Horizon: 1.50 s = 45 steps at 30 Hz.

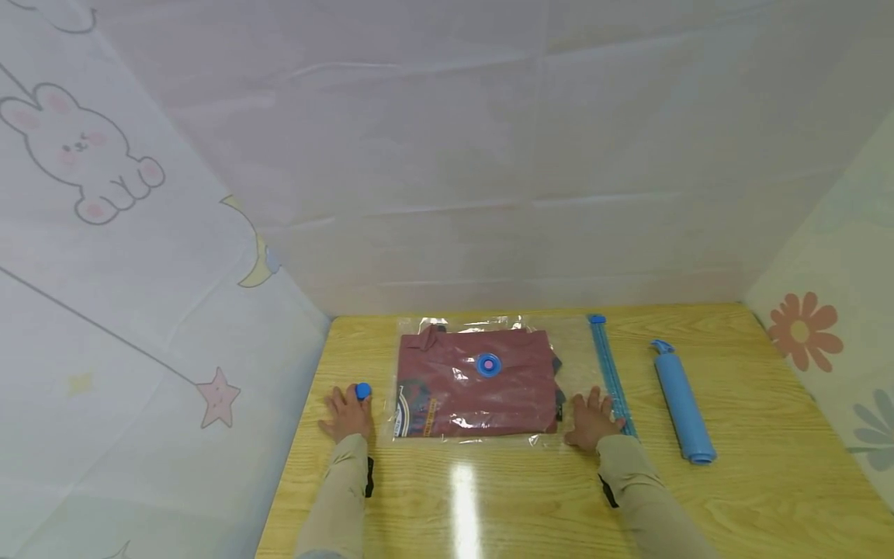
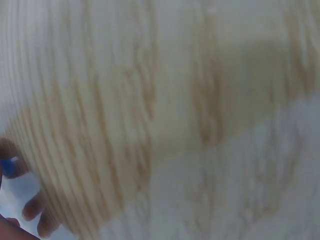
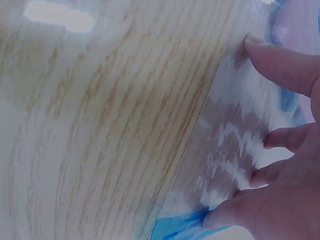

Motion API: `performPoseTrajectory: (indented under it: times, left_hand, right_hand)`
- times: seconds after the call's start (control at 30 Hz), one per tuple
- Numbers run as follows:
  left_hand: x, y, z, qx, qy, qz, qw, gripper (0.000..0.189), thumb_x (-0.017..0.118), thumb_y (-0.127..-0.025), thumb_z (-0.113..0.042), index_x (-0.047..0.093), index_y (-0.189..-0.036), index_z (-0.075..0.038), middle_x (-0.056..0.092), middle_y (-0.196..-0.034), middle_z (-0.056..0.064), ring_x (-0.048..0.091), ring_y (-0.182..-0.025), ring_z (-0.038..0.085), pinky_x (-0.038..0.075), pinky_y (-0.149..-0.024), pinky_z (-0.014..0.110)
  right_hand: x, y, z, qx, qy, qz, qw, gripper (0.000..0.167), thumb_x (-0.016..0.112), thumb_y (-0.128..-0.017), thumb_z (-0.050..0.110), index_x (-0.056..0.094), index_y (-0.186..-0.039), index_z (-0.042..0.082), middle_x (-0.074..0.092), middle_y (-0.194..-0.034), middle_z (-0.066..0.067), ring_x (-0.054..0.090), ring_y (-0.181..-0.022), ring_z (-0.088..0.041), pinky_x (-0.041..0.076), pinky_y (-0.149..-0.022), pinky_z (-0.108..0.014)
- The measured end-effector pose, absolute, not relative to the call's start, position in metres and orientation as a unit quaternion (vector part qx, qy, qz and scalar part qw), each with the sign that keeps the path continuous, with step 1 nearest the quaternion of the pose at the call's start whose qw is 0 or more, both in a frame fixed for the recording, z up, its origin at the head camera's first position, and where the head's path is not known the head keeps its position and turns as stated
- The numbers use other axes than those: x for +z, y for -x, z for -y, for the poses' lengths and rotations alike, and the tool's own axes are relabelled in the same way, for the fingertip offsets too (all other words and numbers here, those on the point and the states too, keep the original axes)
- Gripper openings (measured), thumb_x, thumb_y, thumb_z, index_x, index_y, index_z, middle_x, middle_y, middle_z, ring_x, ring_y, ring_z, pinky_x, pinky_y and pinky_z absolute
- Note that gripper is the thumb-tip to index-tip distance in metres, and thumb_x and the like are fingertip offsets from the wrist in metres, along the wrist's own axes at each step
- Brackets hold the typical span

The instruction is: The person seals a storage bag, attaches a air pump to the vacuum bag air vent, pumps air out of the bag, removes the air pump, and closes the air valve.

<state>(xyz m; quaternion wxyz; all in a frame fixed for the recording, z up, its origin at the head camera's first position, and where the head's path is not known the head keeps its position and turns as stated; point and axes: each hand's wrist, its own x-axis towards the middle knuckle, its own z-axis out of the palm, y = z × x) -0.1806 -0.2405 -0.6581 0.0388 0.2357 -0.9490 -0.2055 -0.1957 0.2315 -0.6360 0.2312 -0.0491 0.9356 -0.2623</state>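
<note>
A clear vacuum storage bag point(image 1: 573, 341) lies flat, with a folded dark red garment point(image 1: 482, 396) inside. On its upper face is a round blue valve point(image 1: 489, 365) with a pink centre. A blue zip strip point(image 1: 609, 365) runs along the bag's right edge. Left of the bag, my left hand point(image 1: 345, 415) has a small round blue cap point(image 1: 363, 390) between thumb and forefinger, the other fingers spread. In the left wrist view the cap point(image 2: 7, 167) shows between two fingers. My right hand point(image 1: 590, 419) rests with spread fingertips on the bag's lower right part, beside the zip strip.
A blue hand pump point(image 1: 684, 407) lies on the wooden table point(image 1: 531, 505) to the right of the bag. Patterned sheets hang as walls behind the table point(image 1: 447, 233) and along both its sides.
</note>
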Motion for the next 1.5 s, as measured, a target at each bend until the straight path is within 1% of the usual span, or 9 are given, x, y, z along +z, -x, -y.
performPoseTrajectory:
  times: [0.27, 0.53, 0.73, 0.93, 1.1, 1.23, 1.33, 1.4, 1.5]
  left_hand:
    - [-0.663, 0.181, 0.242, -0.241, -0.253, 0.937, 0.018, 0.048, 0.041, -0.102, -0.037, 0.032, -0.144, -0.016, 0.009, -0.158, 0.026, -0.003, -0.145, 0.051, 0.001, -0.099, 0.084]
    - [-0.654, 0.181, 0.238, -0.274, -0.265, 0.925, -0.012, 0.053, 0.039, -0.101, -0.037, 0.029, -0.147, -0.013, 0.002, -0.159, 0.027, -0.011, -0.145, 0.050, -0.007, -0.098, 0.084]
    - [-0.655, 0.183, 0.237, -0.266, -0.273, 0.924, -0.028, 0.055, 0.034, -0.101, -0.039, 0.024, -0.150, -0.014, -0.003, -0.159, 0.025, -0.014, -0.145, 0.049, -0.009, -0.099, 0.083]
    - [-0.658, 0.181, 0.237, -0.261, -0.270, 0.927, -0.020, 0.060, 0.033, -0.101, -0.040, 0.019, -0.152, -0.013, -0.004, -0.160, 0.024, -0.014, -0.145, 0.048, -0.009, -0.099, 0.083]
    - [-0.660, 0.180, 0.238, -0.265, -0.265, 0.927, -0.002, 0.063, 0.034, -0.101, -0.041, 0.016, -0.153, -0.011, -0.002, -0.160, 0.024, -0.012, -0.145, 0.049, -0.009, -0.099, 0.083]
    - [-0.663, 0.179, 0.240, -0.262, -0.269, 0.927, 0.002, 0.066, 0.034, -0.101, -0.043, 0.011, -0.154, -0.011, -0.001, -0.160, 0.024, -0.012, -0.146, 0.048, -0.010, -0.100, 0.082]
    - [-0.663, 0.181, 0.240, -0.276, -0.276, 0.920, 0.008, 0.067, 0.033, -0.101, -0.046, 0.006, -0.155, -0.015, -0.002, -0.160, 0.023, -0.013, -0.146, 0.048, -0.012, -0.099, 0.082]
    - [-0.659, 0.183, 0.239, -0.301, -0.283, 0.910, 0.025, 0.068, 0.034, -0.100, -0.048, 0.007, -0.156, -0.019, -0.002, -0.161, 0.023, -0.012, -0.145, 0.049, -0.014, -0.098, 0.082]
    - [-0.650, 0.187, 0.233, -0.317, -0.274, 0.907, 0.042, 0.070, 0.037, -0.099, -0.052, 0.010, -0.155, -0.021, -0.003, -0.161, 0.021, -0.008, -0.145, 0.050, -0.010, -0.098, 0.083]
  right_hand:
    - [-0.633, 0.196, -0.231, -0.265, 0.048, -0.935, 0.231, 0.080, 0.072, -0.081, 0.016, 0.027, -0.143, -0.010, -0.007, -0.150, -0.043, -0.008, -0.134, -0.066, 0.006, -0.093, -0.087]
    - [-0.634, 0.196, -0.232, -0.270, 0.049, -0.932, 0.236, 0.081, 0.071, -0.082, 0.017, 0.026, -0.144, -0.010, -0.009, -0.150, -0.043, -0.010, -0.134, -0.066, 0.004, -0.093, -0.087]
    - [-0.638, 0.197, -0.232, -0.268, 0.049, -0.934, 0.233, 0.081, 0.071, -0.082, 0.017, 0.026, -0.144, -0.009, -0.009, -0.150, -0.043, -0.010, -0.134, -0.066, 0.003, -0.093, -0.087]
    - [-0.637, 0.196, -0.231, -0.268, 0.048, -0.934, 0.231, 0.080, 0.072, -0.082, 0.017, 0.027, -0.143, -0.009, -0.008, -0.150, -0.043, -0.010, -0.135, -0.065, 0.003, -0.093, -0.087]
    - [-0.638, 0.196, -0.232, -0.270, 0.050, -0.934, 0.230, 0.081, 0.072, -0.082, 0.017, 0.027, -0.144, -0.009, -0.008, -0.150, -0.042, -0.011, -0.135, -0.065, 0.002, -0.093, -0.088]
    - [-0.640, 0.197, -0.231, -0.270, 0.053, -0.935, 0.223, 0.081, 0.072, -0.081, 0.018, 0.027, -0.143, -0.009, -0.007, -0.150, -0.043, -0.010, -0.134, -0.065, 0.002, -0.093, -0.088]
    - [-0.641, 0.197, -0.231, -0.270, 0.055, -0.936, 0.219, 0.081, 0.072, -0.082, 0.018, 0.027, -0.143, -0.009, -0.007, -0.150, -0.042, -0.010, -0.135, -0.065, 0.002, -0.093, -0.087]
    - [-0.639, 0.196, -0.231, -0.273, 0.054, -0.936, 0.218, 0.081, 0.072, -0.082, 0.019, 0.027, -0.143, -0.009, -0.007, -0.150, -0.043, -0.010, -0.134, -0.066, 0.002, -0.093, -0.088]
    - [-0.636, 0.193, -0.232, -0.276, 0.052, -0.935, 0.219, 0.081, 0.072, -0.082, 0.019, 0.027, -0.144, -0.009, -0.007, -0.150, -0.043, -0.009, -0.134, -0.066, 0.002, -0.093, -0.087]
